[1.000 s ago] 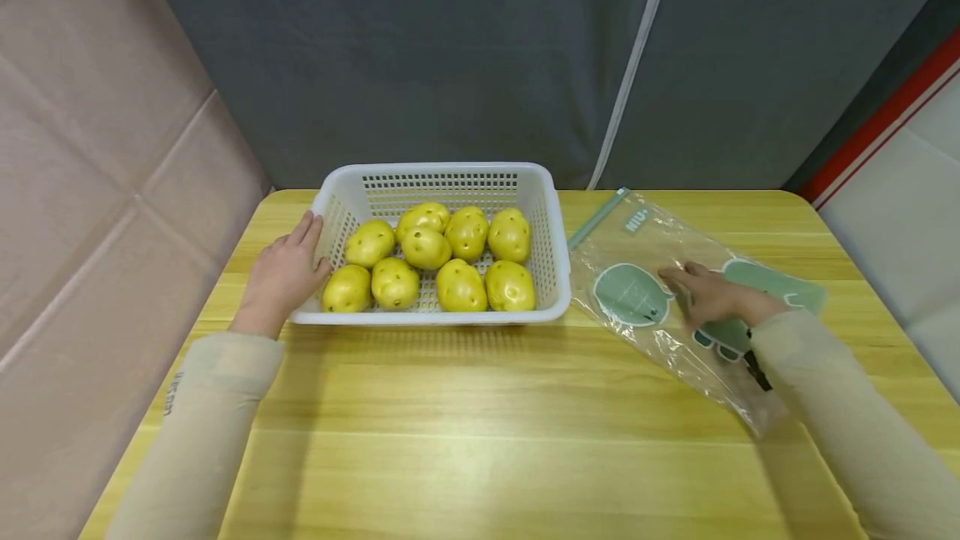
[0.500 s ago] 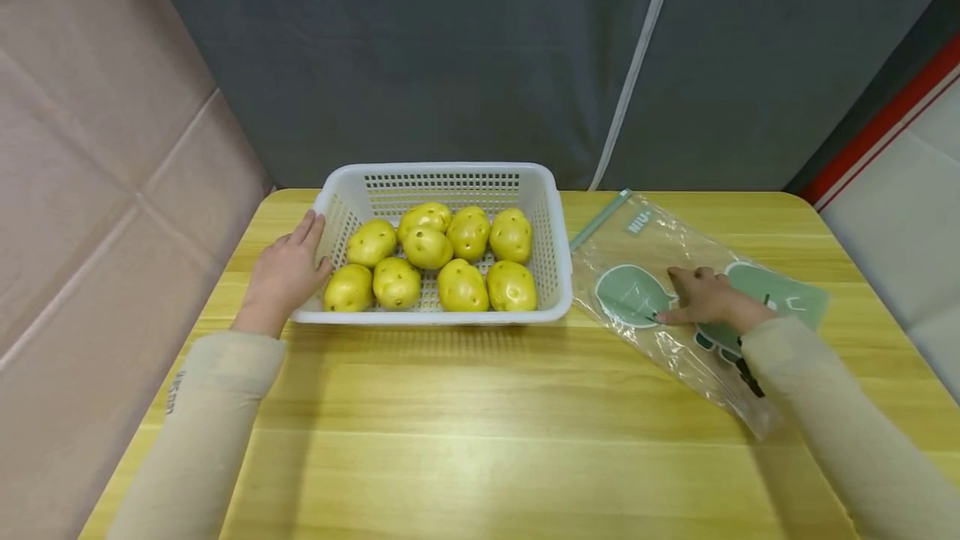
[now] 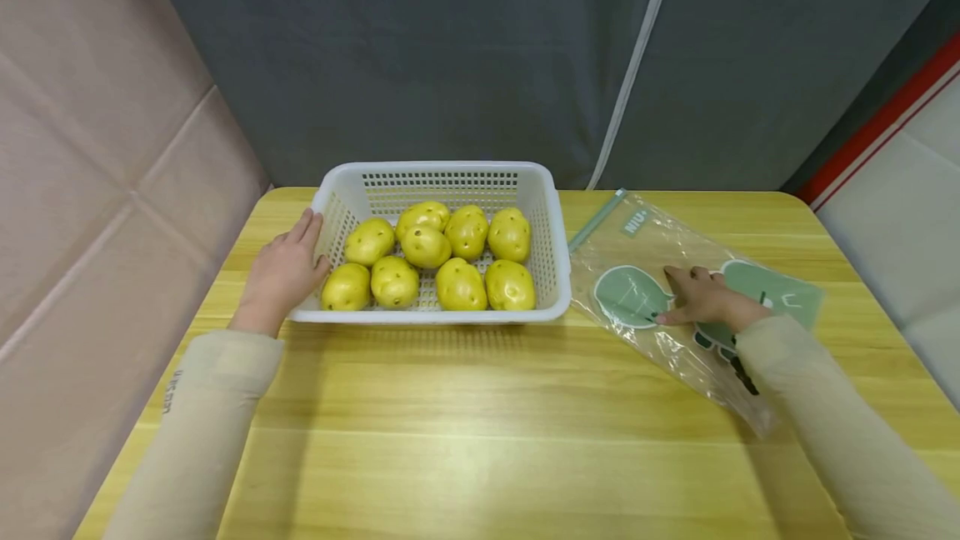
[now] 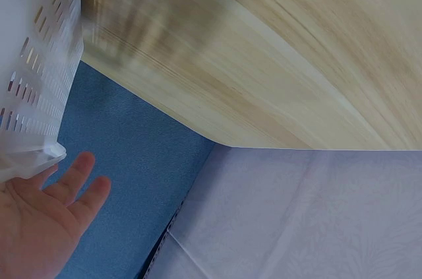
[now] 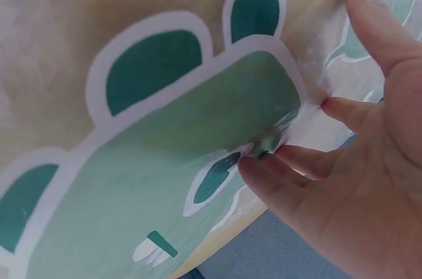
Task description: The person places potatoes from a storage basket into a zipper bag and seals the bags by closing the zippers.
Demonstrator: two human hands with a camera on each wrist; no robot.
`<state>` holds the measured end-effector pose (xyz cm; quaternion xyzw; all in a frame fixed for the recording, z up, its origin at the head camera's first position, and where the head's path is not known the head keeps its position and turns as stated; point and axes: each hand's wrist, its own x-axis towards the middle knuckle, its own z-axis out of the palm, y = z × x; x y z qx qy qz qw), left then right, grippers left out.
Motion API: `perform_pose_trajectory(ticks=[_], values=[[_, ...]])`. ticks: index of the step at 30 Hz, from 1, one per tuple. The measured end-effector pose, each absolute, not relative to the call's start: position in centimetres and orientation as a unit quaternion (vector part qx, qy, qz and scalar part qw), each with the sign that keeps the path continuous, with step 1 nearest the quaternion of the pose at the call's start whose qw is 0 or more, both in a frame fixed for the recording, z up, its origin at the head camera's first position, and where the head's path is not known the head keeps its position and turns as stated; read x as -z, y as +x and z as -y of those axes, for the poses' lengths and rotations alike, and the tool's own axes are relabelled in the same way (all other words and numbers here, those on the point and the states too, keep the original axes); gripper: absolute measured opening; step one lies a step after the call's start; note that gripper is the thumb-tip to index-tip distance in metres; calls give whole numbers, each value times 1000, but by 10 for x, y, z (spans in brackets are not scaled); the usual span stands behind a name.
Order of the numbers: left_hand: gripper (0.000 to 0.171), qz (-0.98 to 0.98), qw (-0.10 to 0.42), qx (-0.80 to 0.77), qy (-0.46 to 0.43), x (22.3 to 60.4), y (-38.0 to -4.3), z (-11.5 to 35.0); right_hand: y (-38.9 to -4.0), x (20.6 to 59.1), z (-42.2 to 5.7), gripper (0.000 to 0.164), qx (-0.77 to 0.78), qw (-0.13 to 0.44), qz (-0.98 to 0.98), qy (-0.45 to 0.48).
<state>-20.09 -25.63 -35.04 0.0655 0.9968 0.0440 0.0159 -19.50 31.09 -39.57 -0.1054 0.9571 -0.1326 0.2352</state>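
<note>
In the head view, a white plastic basket (image 3: 442,317) with slotted walls holds several yellow potatoes (image 3: 461,284). My left hand (image 3: 281,273) rests against its left rim, fingers extended; the left wrist view shows the fingers (image 4: 78,172) loosely spread beside the basket's edge (image 4: 46,160). To the right of the basket lies a clear zip bag (image 3: 630,297) with green animal prints and a green slider strip. On it rests my right hand (image 3: 705,298), thumb and fingers spread. The fingertips (image 5: 254,167) touch the plastic film in the right wrist view, dimpling it slightly.
Beneath everything is a light wooden table (image 3: 420,440). A dark grey curtain (image 3: 420,65) hangs behind its far edge. Pale padded panel (image 3: 112,190) stands on the left, and a white panel with a red band (image 3: 892,119) on the right.
My right hand has shifted slightly on the bag, and its thumb and fingers have spread apart. The left hand, the basket and the potatoes stay in place.
</note>
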Motion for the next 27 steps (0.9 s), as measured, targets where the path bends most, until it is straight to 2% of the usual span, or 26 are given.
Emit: perform_pose_trajectory(ticks=[11,27], values=[[68,-997,20,-42,64,349,-201,255,-193,397,-312,106,148,254,-951,-93],[67,-997,26,-43,61,348,-200,255,-193,399,-322,104,220,286,-924,-122]])
